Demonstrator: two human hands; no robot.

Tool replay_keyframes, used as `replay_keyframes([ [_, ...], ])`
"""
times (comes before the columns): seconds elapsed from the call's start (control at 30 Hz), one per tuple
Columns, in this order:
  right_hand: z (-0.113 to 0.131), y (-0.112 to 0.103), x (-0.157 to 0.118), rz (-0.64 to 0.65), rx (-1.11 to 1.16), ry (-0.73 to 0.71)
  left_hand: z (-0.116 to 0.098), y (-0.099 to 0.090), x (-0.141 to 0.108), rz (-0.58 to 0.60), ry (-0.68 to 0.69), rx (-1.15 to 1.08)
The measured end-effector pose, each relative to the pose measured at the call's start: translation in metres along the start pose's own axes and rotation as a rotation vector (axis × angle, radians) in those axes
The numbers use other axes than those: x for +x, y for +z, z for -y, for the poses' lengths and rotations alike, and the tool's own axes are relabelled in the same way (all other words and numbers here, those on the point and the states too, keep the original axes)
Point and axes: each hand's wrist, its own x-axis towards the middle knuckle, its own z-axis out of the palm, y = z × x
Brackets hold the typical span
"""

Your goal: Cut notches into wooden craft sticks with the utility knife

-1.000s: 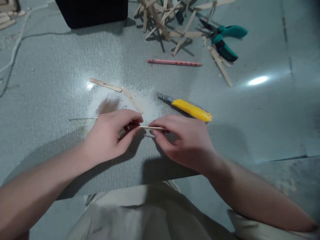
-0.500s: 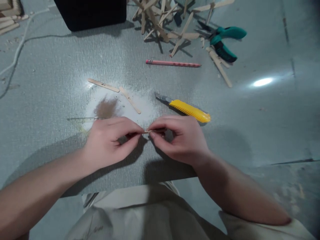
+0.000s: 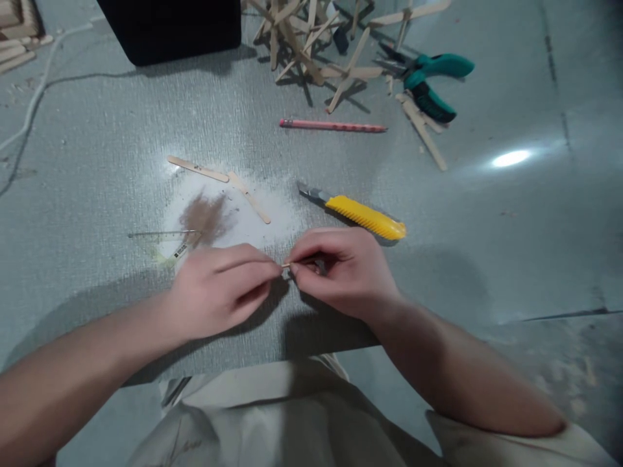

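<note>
The thin wooden stick (image 3: 298,263) lies left-to-right near the worktop's (image 3: 487,246) near edge. The right hand (image 3: 341,272) pinches most of its length; the left hand (image 3: 221,292) pinches its left tip, fingertips nearly meeting.

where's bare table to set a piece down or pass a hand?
Bare: the stretch right of the yellow knife and below the teal pliers; also the band between the black box and the two loose sticks. Crowded: the stick pile at top centre, and the patch around left hand and right hand.
</note>
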Motion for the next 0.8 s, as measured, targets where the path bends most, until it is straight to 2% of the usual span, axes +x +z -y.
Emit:
replay_keyframes([
  [0.23, -0.005, 0.007, -0.003, -0.050, 0.037, -0.110, 0.004, -0.006, 0.004, 0.013, 0.524, 0.288],
  [0.4, -0.004, 0.010, -0.008, -0.158, -0.053, -0.339, 0.001, -0.018, 0.011, -0.035, 0.809, 0.480],
  [0.53, -0.002, 0.006, -0.009, -0.145, -0.048, -0.463, 0.000, -0.023, 0.008, -0.058, 0.881, 0.503],
  [0.67, -0.003, 0.001, -0.007, -0.128, -0.041, -0.539, 0.004, -0.021, 0.005, -0.163, 0.926, 0.517],
  [0.8, -0.005, 0.001, -0.004, -0.130, -0.078, -0.536, 0.003, -0.023, 0.010, -0.111, 0.919, 0.528],
])
